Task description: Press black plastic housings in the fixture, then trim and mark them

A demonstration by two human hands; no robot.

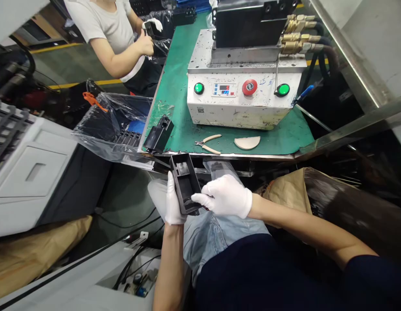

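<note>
Well, left hand [175, 202] upright, right hand [225, 197] curled

wears thin white gloves [235, 203] on left hand [175, 201] and right hand [223, 195], fitted close and ending at the wrists. leaves forearms [284, 211] bare. is dressed in a dark top [239, 276], probably navy though too shadowed to be sure, with a short right sleeve [365, 268]. has on faded, pale blue jeans [216, 233], creased across the lap.

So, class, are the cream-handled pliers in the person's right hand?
No, the pliers lie on the green mat, while the right hand is at a black box.
</note>
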